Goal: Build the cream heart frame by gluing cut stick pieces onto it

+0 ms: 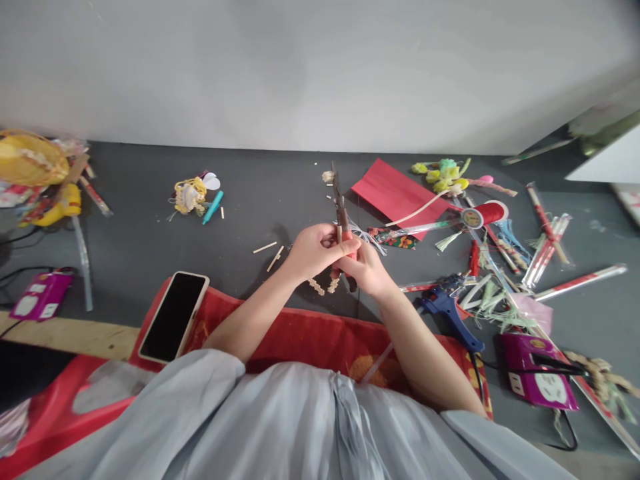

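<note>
My right hand (369, 270) is closed around the red handles of dark-bladed scissors (341, 203), whose tips point away from me. My left hand (315, 253) is pinched against the scissors, holding a short pale stick (339, 235) upright beside the blades. Both hands touch in front of me, and the fingers partly hide the handles. Just below them lie small pale beaded-looking strips (317, 287). Two thin pale sticks (275, 259) rest left of my hands. A small cream piece (328, 177) sits near the scissor tips.
Red paper (395, 193), a red thread spool (484, 215) and a blue glue gun (450, 310) lie right. A phone (174, 317) rests front left. A yellow bundle (190, 195) and teal tube (213, 207) sit farther back. Purple boxes (537, 370) with cords stand at both sides.
</note>
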A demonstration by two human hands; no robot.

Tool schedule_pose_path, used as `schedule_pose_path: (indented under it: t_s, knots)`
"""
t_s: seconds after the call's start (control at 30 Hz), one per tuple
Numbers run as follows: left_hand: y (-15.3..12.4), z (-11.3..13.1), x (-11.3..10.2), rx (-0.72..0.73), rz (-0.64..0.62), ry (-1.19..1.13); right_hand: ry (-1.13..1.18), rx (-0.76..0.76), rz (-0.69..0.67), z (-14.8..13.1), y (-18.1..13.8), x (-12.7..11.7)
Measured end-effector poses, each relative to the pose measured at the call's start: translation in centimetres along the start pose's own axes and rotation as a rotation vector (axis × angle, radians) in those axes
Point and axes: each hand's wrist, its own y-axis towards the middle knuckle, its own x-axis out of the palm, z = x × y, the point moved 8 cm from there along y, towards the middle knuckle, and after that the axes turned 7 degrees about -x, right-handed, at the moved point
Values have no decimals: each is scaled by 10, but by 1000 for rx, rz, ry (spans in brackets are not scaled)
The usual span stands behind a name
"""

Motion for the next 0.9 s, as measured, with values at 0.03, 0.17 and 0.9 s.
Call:
schedule_pose_path:
  t_s: [0.03, 0.17, 0.9]
  knots:
    - [1, 0, -1, 9, -5, -4, -27, -26, -3, -2, 0, -2]
    - [5, 10, -21, 156, 44, -53, -293, -171, 42, -14, 2, -14]
    - [-34, 56, -76, 496, 455, 199, -623, -255, -62, -35, -12, -1]
